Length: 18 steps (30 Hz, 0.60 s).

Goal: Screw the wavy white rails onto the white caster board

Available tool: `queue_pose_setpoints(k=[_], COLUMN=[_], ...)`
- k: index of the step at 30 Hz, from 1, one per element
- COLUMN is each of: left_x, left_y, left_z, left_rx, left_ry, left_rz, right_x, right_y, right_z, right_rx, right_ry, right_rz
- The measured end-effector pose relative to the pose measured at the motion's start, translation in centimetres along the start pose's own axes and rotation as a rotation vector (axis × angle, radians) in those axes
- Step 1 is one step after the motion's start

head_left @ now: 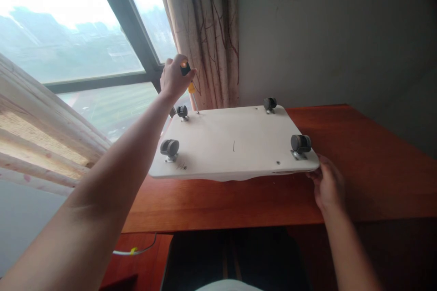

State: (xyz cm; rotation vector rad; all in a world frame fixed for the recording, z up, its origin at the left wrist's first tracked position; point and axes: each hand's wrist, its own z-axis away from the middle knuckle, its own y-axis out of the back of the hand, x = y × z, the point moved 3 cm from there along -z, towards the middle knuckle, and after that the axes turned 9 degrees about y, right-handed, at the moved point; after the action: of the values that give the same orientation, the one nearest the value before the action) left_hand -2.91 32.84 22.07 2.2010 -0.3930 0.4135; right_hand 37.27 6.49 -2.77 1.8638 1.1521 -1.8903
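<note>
My left hand [175,77] is wrapped round the handle of a yellow and black screwdriver [191,88]. Its shaft slants down, and the tip meets the far left edge area of a white board [218,138], at what looks like a screw. Grey caster wheels sit at the board's corners: near left [170,148], far left [182,112], far right [269,103] and near right [301,143]. Several screw holes and a short dark mark show on the board. My right hand [329,184] grips the board's near right corner, its fingertips partly hidden underneath.
The board is over a reddish-brown wooden table [362,154]. A window [85,45] and a patterned curtain [205,22] stand behind and to the left, beside a grey wall [324,32]. A white cable [123,253] with a yellow tie lies at lower left.
</note>
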Motion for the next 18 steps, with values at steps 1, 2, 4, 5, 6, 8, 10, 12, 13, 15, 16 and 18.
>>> queue_pose_setpoints(k=[1, 2, 4, 5, 6, 8, 10, 12, 13, 15, 16, 18], left_x=[0.1, 0.1, 0.2, 0.2, 0.2, 0.2, 0.2, 0.3, 0.4, 0.5, 0.5, 0.6], left_y=[0.1, 0.2, 0.2, 0.1, 0.0, -0.2, -0.3, -0.2, -0.1, 0.1, 0.1, 0.0], left_z=[0.0, 0.0, -0.1, -0.3, -0.4, -0.6, -0.7, -0.7, -0.7, -0.8, -0.8, -1.0], left_rx=[-0.012, -0.023, -0.041, -0.046, -0.047, -0.051, -0.060, -0.059, -0.052, -0.035, -0.033, -0.041], left_ry=[-0.003, -0.004, -0.015, -0.020, -0.019, -0.009, -0.008, -0.018, -0.020, -0.013, -0.009, -0.013], left_rz=[-0.006, -0.011, -0.012, -0.009, -0.003, 0.008, 0.002, -0.012, -0.016, -0.015, -0.012, -0.005], right_x=[0.0, 0.0, 0.0, 0.1, 0.1, 0.2, 0.3, 0.3, 0.2, 0.1, 0.1, 0.1], right_y=[0.0, 0.0, 0.0, 0.0, 0.0, 0.1, 0.1, 0.1, 0.1, 0.0, 0.0, 0.0], right_z=[0.0, 0.1, 0.1, 0.1, 0.1, 0.1, 0.1, 0.1, 0.1, 0.1, 0.2, 0.2], right_rx=[-0.001, -0.001, 0.000, 0.000, 0.001, -0.001, -0.002, -0.002, -0.001, 0.002, 0.003, 0.005], right_ry=[0.000, 0.000, -0.004, -0.007, -0.009, -0.009, -0.004, -0.001, 0.000, 0.002, 0.002, -0.002], right_rz=[0.002, 0.000, -0.003, -0.003, -0.002, 0.001, 0.000, -0.001, 0.001, 0.006, 0.006, 0.001])
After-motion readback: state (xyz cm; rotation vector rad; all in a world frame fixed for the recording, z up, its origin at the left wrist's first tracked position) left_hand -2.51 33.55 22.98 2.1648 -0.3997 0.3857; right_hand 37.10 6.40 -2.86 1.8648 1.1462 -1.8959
